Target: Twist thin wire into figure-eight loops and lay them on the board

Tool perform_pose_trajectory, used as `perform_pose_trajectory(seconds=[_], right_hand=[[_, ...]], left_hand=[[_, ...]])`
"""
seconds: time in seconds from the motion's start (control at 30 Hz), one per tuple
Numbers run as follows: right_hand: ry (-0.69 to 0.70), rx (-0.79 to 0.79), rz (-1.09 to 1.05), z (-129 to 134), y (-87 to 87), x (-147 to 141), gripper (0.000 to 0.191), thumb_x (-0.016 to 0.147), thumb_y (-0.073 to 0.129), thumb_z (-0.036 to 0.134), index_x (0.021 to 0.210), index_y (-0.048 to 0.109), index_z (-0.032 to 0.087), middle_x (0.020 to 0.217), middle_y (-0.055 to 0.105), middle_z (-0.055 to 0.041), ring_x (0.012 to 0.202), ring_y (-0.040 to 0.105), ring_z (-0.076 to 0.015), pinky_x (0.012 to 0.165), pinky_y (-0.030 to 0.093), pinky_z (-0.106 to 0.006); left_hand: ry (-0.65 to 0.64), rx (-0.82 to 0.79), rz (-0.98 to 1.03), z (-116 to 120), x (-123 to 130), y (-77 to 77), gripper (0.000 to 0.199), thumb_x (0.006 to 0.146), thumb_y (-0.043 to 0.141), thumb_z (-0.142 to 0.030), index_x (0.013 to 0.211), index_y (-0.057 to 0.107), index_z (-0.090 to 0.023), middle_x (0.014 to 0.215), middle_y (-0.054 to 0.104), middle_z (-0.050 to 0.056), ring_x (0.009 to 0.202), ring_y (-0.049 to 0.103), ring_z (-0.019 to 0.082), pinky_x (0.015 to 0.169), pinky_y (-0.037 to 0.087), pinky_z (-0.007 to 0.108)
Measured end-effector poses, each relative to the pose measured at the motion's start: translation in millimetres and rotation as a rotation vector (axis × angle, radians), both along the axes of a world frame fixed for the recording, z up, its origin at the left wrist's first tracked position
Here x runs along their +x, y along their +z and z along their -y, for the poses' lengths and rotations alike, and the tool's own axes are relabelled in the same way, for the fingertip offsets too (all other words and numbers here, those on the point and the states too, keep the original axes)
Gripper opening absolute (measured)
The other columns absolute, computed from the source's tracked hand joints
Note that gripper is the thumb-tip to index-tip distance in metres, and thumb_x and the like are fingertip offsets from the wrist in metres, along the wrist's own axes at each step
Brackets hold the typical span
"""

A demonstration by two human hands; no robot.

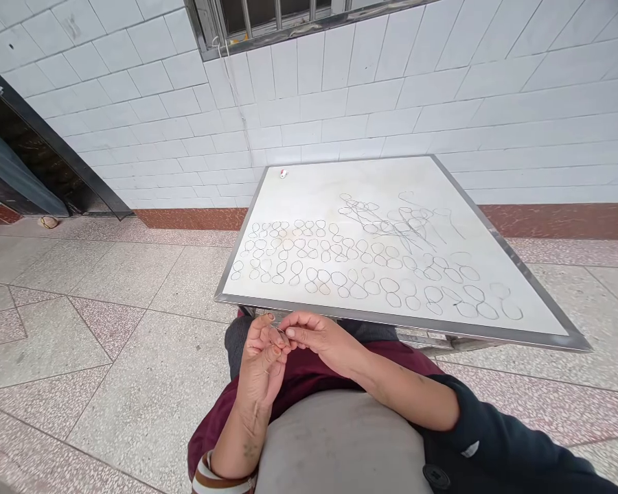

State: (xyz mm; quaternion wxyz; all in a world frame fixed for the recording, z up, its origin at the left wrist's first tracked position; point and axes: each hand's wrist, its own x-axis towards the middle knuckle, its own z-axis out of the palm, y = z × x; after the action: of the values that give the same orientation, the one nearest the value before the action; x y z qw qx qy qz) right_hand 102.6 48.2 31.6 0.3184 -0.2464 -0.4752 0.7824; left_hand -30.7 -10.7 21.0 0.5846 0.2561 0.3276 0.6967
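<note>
My left hand [264,360] and my right hand [322,338] meet over my lap, in front of the table's near edge. Both are closed, with fingertips pinched round a thin wire [280,330]. Only small bits of the wire show; the fingers hide its shape. On the white table [299,195] beyond lie several rows of thin figure-eight wire loops [340,280]. Towards the back right of the tabletop is a loose tangle of wires [391,219], some with loops and some with straight ends.
A grey metal rim [417,320] frames the tabletop. Near its far left corner sits a small white and red object [283,174]. Behind stands a white tiled wall [340,116] with a barred window [278,17] and a hanging cord [239,103]. A dark doorway [36,144] is at left.
</note>
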Motion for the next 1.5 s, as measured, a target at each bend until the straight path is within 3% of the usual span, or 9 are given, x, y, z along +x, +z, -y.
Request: perform_pose_trajectory(seconds=[0.23,0.33,0.47,0.63,0.97,1.07,1.2,1.33,1.5], right_hand=[[0.016,-0.058,-0.022,-3,2.2,1,0.027,0.076,0.077,0.039,0.087,0.065,0.018,0.074,0.06,0.0027,0.068,0.053,-0.0104,0.069,0.043,-0.026],[-0.01,-0.059,0.009,-4,2.6,4,0.024,0.078,0.075,0.037,0.083,0.062,0.017,0.072,0.056,0.0044,0.064,0.048,-0.0079,0.063,0.039,-0.022],[-0.026,-0.026,0.02,-5,1.8,7,0.024,0.082,0.071,0.039,0.085,0.06,0.018,0.07,0.054,0.0054,0.058,0.044,-0.0065,0.055,0.033,-0.02],[-0.04,0.05,0.038,-3,5.5,8,0.027,0.083,0.068,0.043,0.09,0.059,0.019,0.067,0.054,0.0057,0.056,0.05,-0.0075,0.055,0.041,-0.022],[-0.136,0.204,0.172,-6,14.8,11,0.028,0.079,0.069,0.046,0.084,0.058,0.02,0.066,0.055,0.0058,0.051,0.05,-0.0069,0.051,0.045,-0.022],[-0.171,0.289,0.204,-8,14.1,13,0.022,0.08,0.068,0.041,0.082,0.06,0.02,0.065,0.054,0.0051,0.051,0.049,-0.0078,0.051,0.045,-0.023],[-0.234,0.53,0.264,-11,14.2,18,0.011,0.084,0.065,0.032,0.08,0.064,0.022,0.07,0.054,0.0019,0.056,0.05,-0.0098,0.054,0.043,-0.025],[-0.256,0.724,0.37,-15,16.0,23,0.01,0.086,0.064,0.03,0.08,0.068,0.023,0.072,0.056,-0.0001,0.064,0.052,-0.0125,0.059,0.043,-0.026],[-0.217,0.781,0.393,-16,13.6,25,0.011,0.089,0.06,0.031,0.089,0.069,0.024,0.079,0.06,-0.0016,0.07,0.056,-0.0138,0.063,0.045,-0.026]], left_hand=[[-0.047,-0.065,-0.039,1,-4,-6.9,0.046,0.06,0.088,-0.025,0.103,0.07,-0.027,0.066,0.065,-0.006,0.063,0.062,0.01,0.073,0.05,0.024],[-0.034,-0.061,-0.061,1,-4,-7.2,0.046,0.061,0.087,-0.024,0.104,0.07,-0.025,0.067,0.067,-0.004,0.069,0.063,0.011,0.078,0.049,0.026],[-0.017,-0.042,-0.095,0,-4,-5.8,0.043,0.062,0.086,-0.023,0.103,0.071,-0.023,0.066,0.068,-0.004,0.074,0.063,0.012,0.081,0.047,0.027],[-0.006,-0.08,-0.14,3,-4,-2.0,0.043,0.065,0.084,-0.021,0.105,0.07,-0.024,0.07,0.069,-0.003,0.069,0.062,0.011,0.067,0.045,0.023],[-0.046,-0.11,-0.188,7,-4,5.0,0.036,0.074,0.078,-0.024,0.108,0.068,-0.023,0.084,0.074,0.003,0.072,0.066,0.014,0.07,0.051,0.026],[-0.088,-0.107,-0.188,7,-6,5.5,0.033,0.079,0.074,-0.027,0.111,0.067,-0.022,0.088,0.074,0.005,0.074,0.067,0.014,0.07,0.052,0.026],[-0.132,-0.145,-0.202,8,-10,8.8,0.034,0.086,0.065,-0.038,0.114,0.066,-0.019,0.09,0.074,0.008,0.075,0.069,0.016,0.07,0.054,0.029],[-0.141,-0.172,-0.306,8,-10,14.3,0.039,0.078,0.074,-0.033,0.115,0.066,-0.019,0.088,0.074,0.006,0.073,0.07,0.017,0.07,0.055,0.029],[-0.053,-0.249,-0.385,7,-2,16.6,0.034,0.074,0.078,-0.025,0.106,0.068,-0.018,0.074,0.07,0.0,0.063,0.067,0.013,0.061,0.054,0.024]])
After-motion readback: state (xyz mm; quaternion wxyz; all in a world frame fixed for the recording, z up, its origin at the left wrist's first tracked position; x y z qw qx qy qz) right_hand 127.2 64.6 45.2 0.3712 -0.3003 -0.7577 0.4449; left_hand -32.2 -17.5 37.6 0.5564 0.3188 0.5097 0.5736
